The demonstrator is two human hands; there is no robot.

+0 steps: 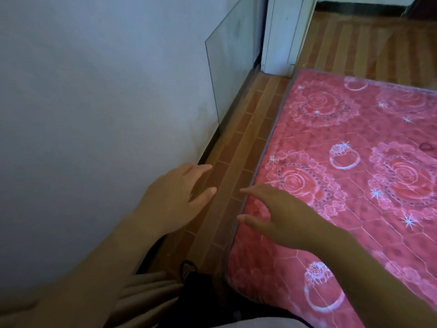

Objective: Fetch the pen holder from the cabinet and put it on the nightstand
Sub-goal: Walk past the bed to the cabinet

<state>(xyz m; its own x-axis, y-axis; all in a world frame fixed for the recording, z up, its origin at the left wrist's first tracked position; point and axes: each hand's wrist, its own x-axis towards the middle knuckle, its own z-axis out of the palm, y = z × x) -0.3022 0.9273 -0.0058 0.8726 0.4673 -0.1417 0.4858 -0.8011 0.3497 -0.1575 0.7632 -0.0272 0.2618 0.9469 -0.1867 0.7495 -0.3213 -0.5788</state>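
Hovering low at the frame's centre, the left grip (175,197) is slack and empty over the floor strip (238,143) beside the wall (94,91). The right grip (276,216), likewise loose and empty, is over the pink bed (354,129) edge. The pen holder lies outside the frame.

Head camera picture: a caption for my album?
Empty left hand and right hand reach forward beside a wall and a red mattress; no pen holder in sight.
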